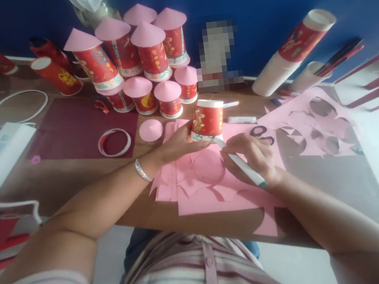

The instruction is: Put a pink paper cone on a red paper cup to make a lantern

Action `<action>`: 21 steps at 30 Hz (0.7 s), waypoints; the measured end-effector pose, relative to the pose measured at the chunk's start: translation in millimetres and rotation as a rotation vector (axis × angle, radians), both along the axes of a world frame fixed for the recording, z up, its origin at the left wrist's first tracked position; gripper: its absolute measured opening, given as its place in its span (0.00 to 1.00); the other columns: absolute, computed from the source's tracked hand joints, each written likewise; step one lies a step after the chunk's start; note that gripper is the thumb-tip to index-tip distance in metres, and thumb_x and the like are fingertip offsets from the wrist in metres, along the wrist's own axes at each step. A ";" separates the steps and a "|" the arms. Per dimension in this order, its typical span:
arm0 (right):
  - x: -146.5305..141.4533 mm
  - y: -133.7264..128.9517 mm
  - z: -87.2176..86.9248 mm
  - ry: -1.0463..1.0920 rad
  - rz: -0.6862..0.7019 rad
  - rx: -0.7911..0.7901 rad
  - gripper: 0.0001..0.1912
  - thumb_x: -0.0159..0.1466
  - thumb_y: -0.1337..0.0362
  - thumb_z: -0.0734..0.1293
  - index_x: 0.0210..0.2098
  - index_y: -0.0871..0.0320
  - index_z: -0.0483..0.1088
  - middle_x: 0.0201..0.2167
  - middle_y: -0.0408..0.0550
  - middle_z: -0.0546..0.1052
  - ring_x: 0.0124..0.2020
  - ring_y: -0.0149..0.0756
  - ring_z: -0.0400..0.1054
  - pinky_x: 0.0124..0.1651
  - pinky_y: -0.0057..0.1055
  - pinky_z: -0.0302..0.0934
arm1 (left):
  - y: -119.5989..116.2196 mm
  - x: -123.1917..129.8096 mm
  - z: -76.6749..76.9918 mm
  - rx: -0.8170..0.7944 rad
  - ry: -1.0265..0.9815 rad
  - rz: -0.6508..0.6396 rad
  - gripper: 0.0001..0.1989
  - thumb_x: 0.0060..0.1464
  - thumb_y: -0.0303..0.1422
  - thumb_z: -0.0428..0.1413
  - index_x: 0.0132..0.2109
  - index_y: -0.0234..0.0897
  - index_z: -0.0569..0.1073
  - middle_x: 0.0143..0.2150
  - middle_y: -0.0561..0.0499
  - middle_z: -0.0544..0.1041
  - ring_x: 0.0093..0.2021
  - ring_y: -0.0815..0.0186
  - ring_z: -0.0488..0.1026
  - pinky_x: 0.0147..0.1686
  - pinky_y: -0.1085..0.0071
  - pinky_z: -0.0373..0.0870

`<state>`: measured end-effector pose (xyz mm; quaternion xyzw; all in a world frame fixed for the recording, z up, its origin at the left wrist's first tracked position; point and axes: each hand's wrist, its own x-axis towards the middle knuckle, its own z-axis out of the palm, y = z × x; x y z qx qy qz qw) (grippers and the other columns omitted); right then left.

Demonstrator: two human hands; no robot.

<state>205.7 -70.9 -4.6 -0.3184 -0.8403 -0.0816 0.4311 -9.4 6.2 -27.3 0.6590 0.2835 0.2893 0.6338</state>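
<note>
My left hand (184, 143) is wrapped around a red paper tube (207, 117) with gold flowers and a white band at its bottom marked with green lines. My right hand (251, 153) grips a white marker (246, 167) with a green end, its tip at the tube's lower white band. Under both hands lie sheets of pink paper (196, 201), some with round cuts. A pair of scissors with dark handles (262, 134) rests just beyond my right hand. A small pink paper cone (151, 130) sits left of the tube.
Several red tubes with pink cone roofs (149, 50) stand at the back. A white paper ring (114, 142) lies on a maroon sheet (70, 129). A power strip (4, 153) with white cables is at left. A tall roll (294, 53) leans right, near cut pink paper (296, 110).
</note>
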 end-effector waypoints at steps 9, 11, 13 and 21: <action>-0.4 1.8 1.9 0.003 -0.017 0.027 0.13 0.64 0.76 0.69 0.44 0.54 0.68 0.30 0.43 0.77 0.29 0.33 0.75 0.30 0.29 0.71 | 0.8 1.3 -5.1 -0.011 -0.002 0.010 0.27 0.55 0.43 0.69 0.57 0.37 0.76 0.58 0.42 0.81 0.60 0.50 0.77 0.60 0.53 0.74; -0.2 2.2 2.5 0.003 -0.024 0.033 0.13 0.64 0.76 0.69 0.44 0.54 0.68 0.30 0.43 0.77 0.29 0.33 0.75 0.29 0.28 0.70 | 0.9 1.3 -5.9 -0.048 -0.016 0.000 0.28 0.55 0.44 0.69 0.58 0.37 0.75 0.59 0.41 0.81 0.61 0.50 0.76 0.61 0.53 0.73; 0.2 2.4 3.1 0.000 -0.030 0.042 0.13 0.64 0.76 0.69 0.44 0.55 0.68 0.30 0.43 0.77 0.29 0.33 0.75 0.29 0.28 0.70 | 0.6 1.0 -5.5 -0.066 -0.016 0.000 0.29 0.54 0.44 0.70 0.58 0.37 0.75 0.59 0.41 0.80 0.61 0.50 0.76 0.61 0.53 0.73; 3.0 0.0 7.0 -0.033 -0.055 0.008 0.12 0.65 0.75 0.69 0.44 0.54 0.68 0.31 0.44 0.77 0.29 0.33 0.75 0.29 0.29 0.70 | -0.4 1.6 -5.8 -0.035 -0.020 0.014 0.24 0.57 0.42 0.69 0.57 0.39 0.77 0.57 0.43 0.82 0.60 0.50 0.77 0.60 0.50 0.74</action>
